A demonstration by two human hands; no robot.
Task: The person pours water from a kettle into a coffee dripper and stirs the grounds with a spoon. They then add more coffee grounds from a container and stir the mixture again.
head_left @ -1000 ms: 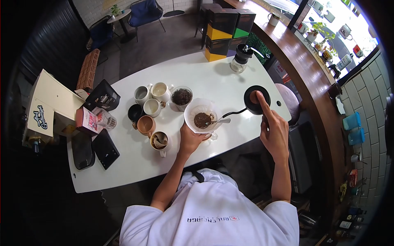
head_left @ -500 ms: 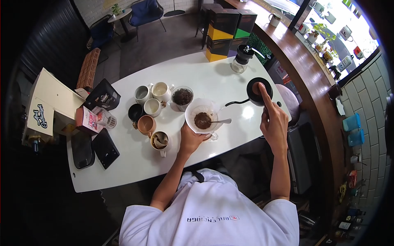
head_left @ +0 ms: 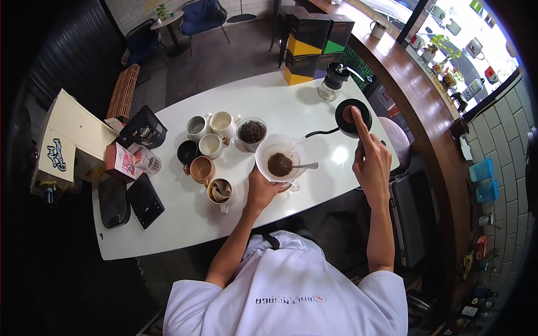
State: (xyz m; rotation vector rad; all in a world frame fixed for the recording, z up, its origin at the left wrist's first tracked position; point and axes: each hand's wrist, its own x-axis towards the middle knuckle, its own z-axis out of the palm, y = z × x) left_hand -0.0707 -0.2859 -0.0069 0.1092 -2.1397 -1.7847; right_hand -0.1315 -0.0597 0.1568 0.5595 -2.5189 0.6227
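Note:
My left hand (head_left: 262, 191) is closed around the near-left side of a cone-shaped coffee dripper (head_left: 263, 150) lined with a white paper filter. Dark wet coffee grounds (head_left: 279, 164) lie at its bottom, and a metal spoon (head_left: 307, 166) leans in them, handle to the right. Under the dripper a clear glass handle (head_left: 295, 186) shows; the rest of that vessel is hidden. My right hand (head_left: 372, 167) grips a black gooseneck kettle (head_left: 346, 130), index finger stretched over its lid. The kettle's spout (head_left: 320, 133) reaches to the dripper's upper right rim. Whether water flows is hard to make out.
Left of the dripper stand a cup of dark coffee beans (head_left: 251, 131), several mugs (head_left: 222, 124) and a mug holding folded paper (head_left: 220, 191). A hand grinder (head_left: 334, 81) and stacked boxes (head_left: 309, 47) stand at the back. A phone (head_left: 147, 200) lies left.
The whole view has shifted slightly. The kettle spout has come a little closer over the dripper, and the grounds look more evenly dark. Both hands keep their hold.

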